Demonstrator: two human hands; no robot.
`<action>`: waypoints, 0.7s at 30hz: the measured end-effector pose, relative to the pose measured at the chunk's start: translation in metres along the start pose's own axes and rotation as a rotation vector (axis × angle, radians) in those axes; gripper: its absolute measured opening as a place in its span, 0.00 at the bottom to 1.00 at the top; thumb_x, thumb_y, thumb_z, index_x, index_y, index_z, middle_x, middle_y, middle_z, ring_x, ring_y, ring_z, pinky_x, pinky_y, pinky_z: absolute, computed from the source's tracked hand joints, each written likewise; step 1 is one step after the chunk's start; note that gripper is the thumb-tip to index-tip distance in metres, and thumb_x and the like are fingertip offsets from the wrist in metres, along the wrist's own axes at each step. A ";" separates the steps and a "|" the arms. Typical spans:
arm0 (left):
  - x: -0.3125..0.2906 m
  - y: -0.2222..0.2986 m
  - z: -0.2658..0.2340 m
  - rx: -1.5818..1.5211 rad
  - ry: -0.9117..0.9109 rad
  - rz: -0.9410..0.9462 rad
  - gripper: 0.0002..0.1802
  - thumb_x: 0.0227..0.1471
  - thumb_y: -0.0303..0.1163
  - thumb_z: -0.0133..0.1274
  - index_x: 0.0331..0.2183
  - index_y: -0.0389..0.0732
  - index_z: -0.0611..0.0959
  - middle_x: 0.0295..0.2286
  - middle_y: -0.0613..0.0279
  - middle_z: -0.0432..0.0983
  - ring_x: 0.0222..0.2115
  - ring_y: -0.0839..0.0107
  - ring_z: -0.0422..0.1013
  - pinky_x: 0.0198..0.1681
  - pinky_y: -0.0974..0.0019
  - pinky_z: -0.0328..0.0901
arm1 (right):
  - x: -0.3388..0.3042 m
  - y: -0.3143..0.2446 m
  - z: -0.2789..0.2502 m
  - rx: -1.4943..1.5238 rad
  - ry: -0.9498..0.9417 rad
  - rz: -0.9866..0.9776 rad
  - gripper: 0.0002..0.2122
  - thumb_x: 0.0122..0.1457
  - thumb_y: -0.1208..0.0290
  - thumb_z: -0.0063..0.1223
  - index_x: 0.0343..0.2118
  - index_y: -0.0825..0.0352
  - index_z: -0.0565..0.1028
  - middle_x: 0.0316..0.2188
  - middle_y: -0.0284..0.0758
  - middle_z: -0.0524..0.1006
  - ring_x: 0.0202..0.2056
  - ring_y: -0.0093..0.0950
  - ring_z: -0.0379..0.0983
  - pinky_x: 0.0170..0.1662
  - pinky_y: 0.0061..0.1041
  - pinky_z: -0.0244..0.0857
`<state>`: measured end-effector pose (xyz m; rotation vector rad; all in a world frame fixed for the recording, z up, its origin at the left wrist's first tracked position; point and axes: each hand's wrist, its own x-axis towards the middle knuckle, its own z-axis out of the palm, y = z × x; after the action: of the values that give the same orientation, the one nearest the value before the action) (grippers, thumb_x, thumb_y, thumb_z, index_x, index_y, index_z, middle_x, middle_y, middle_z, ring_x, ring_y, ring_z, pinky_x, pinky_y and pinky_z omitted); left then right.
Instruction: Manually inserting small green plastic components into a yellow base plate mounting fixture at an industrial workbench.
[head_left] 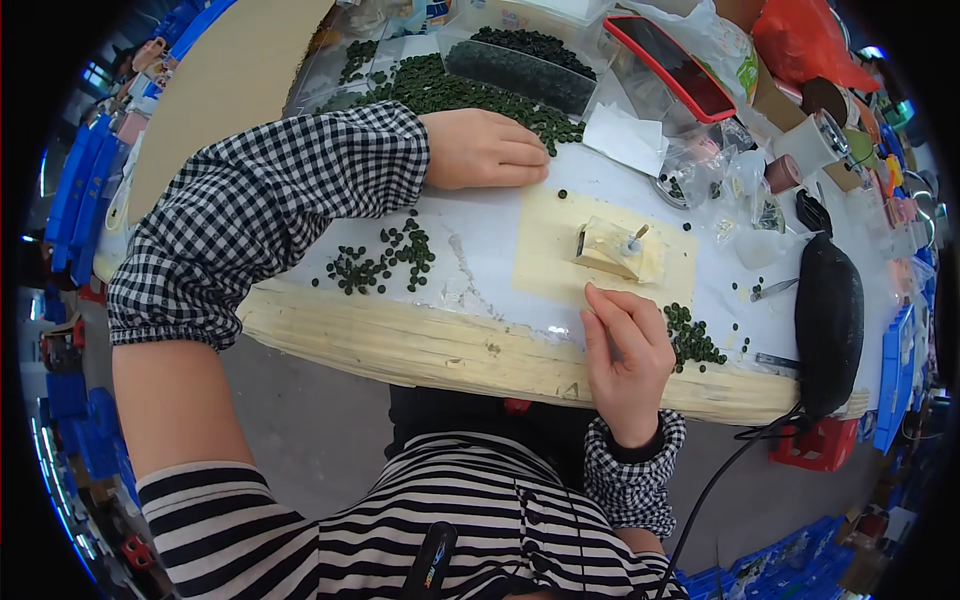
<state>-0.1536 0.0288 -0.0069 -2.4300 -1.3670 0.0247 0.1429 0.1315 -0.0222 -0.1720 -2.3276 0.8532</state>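
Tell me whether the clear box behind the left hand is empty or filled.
Filled, at least partly: small dark pieces show inside the clear box, above and through its front wall.

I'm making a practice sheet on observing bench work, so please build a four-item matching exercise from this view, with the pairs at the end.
Column one:
1. Left hand
2. Right hand
3. Phone
4. Cream block

Column two:
A. On the pale yellow sheet
B. Over the table's near edge
C. Red-rimmed, with a dark screen
D. At the border of the large spread of dark green pieces

Pairs: 1-D, 2-B, 3-C, 4-A
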 end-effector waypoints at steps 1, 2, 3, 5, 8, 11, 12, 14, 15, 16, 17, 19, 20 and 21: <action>-0.002 -0.004 0.000 0.022 -0.011 -0.015 0.19 0.52 0.30 0.46 0.46 0.34 0.73 0.45 0.55 0.71 0.48 0.60 0.68 0.49 0.62 0.67 | 0.000 0.000 0.000 0.003 0.001 0.003 0.12 0.48 0.83 0.58 0.37 0.71 0.78 0.30 0.39 0.75 0.30 0.32 0.71 0.32 0.25 0.66; -0.004 -0.007 0.000 0.008 0.002 -0.039 0.19 0.52 0.31 0.47 0.46 0.35 0.74 0.45 0.55 0.71 0.48 0.60 0.68 0.49 0.62 0.67 | 0.000 0.000 0.000 0.006 0.001 0.006 0.11 0.48 0.83 0.58 0.37 0.71 0.78 0.30 0.39 0.75 0.30 0.32 0.71 0.32 0.25 0.66; -0.007 -0.009 0.001 -0.006 0.016 -0.065 0.19 0.53 0.31 0.49 0.47 0.36 0.74 0.45 0.56 0.71 0.47 0.60 0.68 0.48 0.62 0.67 | 0.000 0.000 0.000 0.012 -0.001 0.004 0.11 0.48 0.83 0.59 0.37 0.71 0.78 0.30 0.39 0.75 0.30 0.32 0.71 0.32 0.25 0.66; -0.009 -0.009 -0.005 -0.027 0.036 -0.114 0.19 0.53 0.33 0.51 0.47 0.37 0.74 0.45 0.56 0.71 0.47 0.61 0.68 0.48 0.63 0.68 | 0.000 -0.001 0.000 0.019 -0.008 0.004 0.11 0.48 0.83 0.59 0.37 0.71 0.78 0.30 0.39 0.75 0.30 0.32 0.71 0.32 0.25 0.66; -0.014 -0.012 -0.023 -0.034 0.053 -0.188 0.19 0.53 0.33 0.52 0.47 0.39 0.75 0.44 0.56 0.71 0.45 0.61 0.69 0.46 0.63 0.69 | 0.001 -0.001 0.000 0.010 -0.008 -0.008 0.11 0.48 0.83 0.59 0.37 0.71 0.78 0.31 0.39 0.75 0.29 0.32 0.71 0.31 0.25 0.65; -0.020 -0.018 -0.047 -0.041 0.012 -0.317 0.15 0.53 0.32 0.52 0.43 0.39 0.77 0.40 0.59 0.73 0.39 0.62 0.71 0.41 0.63 0.69 | 0.000 0.000 -0.001 0.001 -0.013 0.013 0.11 0.48 0.83 0.59 0.37 0.71 0.78 0.31 0.38 0.75 0.29 0.31 0.70 0.30 0.24 0.65; -0.021 -0.015 -0.055 -0.110 0.063 -0.403 0.12 0.54 0.31 0.52 0.39 0.36 0.79 0.37 0.59 0.74 0.35 0.64 0.72 0.38 0.66 0.69 | 0.000 0.002 -0.001 -0.001 -0.014 0.010 0.11 0.48 0.83 0.59 0.37 0.71 0.78 0.31 0.38 0.75 0.29 0.30 0.70 0.30 0.24 0.65; -0.031 -0.006 -0.076 -0.311 -0.029 -0.638 0.10 0.54 0.30 0.52 0.37 0.35 0.79 0.35 0.57 0.74 0.33 0.65 0.72 0.36 0.68 0.69 | 0.000 0.002 0.000 0.007 -0.018 0.001 0.11 0.48 0.83 0.59 0.37 0.71 0.78 0.31 0.38 0.75 0.29 0.30 0.70 0.29 0.23 0.65; -0.036 -0.003 -0.086 -0.413 -0.074 -0.753 0.10 0.55 0.30 0.51 0.36 0.34 0.79 0.34 0.56 0.75 0.32 0.65 0.72 0.34 0.69 0.68 | 0.000 0.001 0.001 0.011 -0.021 0.009 0.12 0.48 0.83 0.59 0.37 0.71 0.78 0.31 0.38 0.75 0.29 0.30 0.70 0.29 0.23 0.65; -0.041 0.004 -0.099 -0.538 -0.164 -0.849 0.10 0.56 0.29 0.50 0.35 0.32 0.79 0.30 0.54 0.75 0.29 0.66 0.72 0.32 0.69 0.67 | 0.001 -0.001 0.001 0.013 -0.027 0.015 0.12 0.48 0.83 0.59 0.37 0.71 0.78 0.31 0.38 0.75 0.29 0.30 0.70 0.29 0.23 0.64; -0.048 0.015 -0.105 -0.570 -0.198 -0.878 0.10 0.56 0.29 0.50 0.35 0.32 0.79 0.30 0.53 0.75 0.30 0.65 0.72 0.33 0.67 0.67 | 0.000 -0.001 0.000 0.017 -0.031 0.020 0.12 0.48 0.83 0.59 0.37 0.71 0.78 0.31 0.38 0.75 0.29 0.30 0.70 0.29 0.23 0.64; -0.065 0.040 -0.119 -0.632 -0.266 -0.944 0.11 0.56 0.30 0.49 0.35 0.32 0.80 0.30 0.52 0.76 0.30 0.61 0.73 0.34 0.64 0.68 | 0.000 -0.001 0.001 0.020 -0.032 0.000 0.12 0.48 0.82 0.59 0.37 0.71 0.78 0.31 0.38 0.75 0.29 0.30 0.70 0.29 0.23 0.64; -0.070 0.053 -0.118 -0.663 -0.243 -0.998 0.11 0.56 0.30 0.48 0.35 0.31 0.80 0.30 0.51 0.77 0.30 0.60 0.73 0.35 0.64 0.68 | 0.000 0.000 0.001 0.016 -0.029 -0.006 0.12 0.48 0.82 0.59 0.38 0.71 0.78 0.31 0.38 0.75 0.29 0.30 0.70 0.29 0.23 0.64; -0.075 0.068 -0.114 -0.693 -0.219 -1.053 0.12 0.56 0.30 0.48 0.36 0.31 0.80 0.31 0.50 0.77 0.31 0.60 0.73 0.35 0.64 0.68 | 0.000 0.001 0.001 0.009 -0.033 -0.007 0.12 0.48 0.82 0.59 0.38 0.71 0.78 0.31 0.38 0.75 0.29 0.30 0.70 0.30 0.23 0.64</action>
<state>-0.1165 -0.0988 0.0677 -1.8088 -2.9578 -0.5260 0.1421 0.1318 -0.0230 -0.1473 -2.3531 0.8690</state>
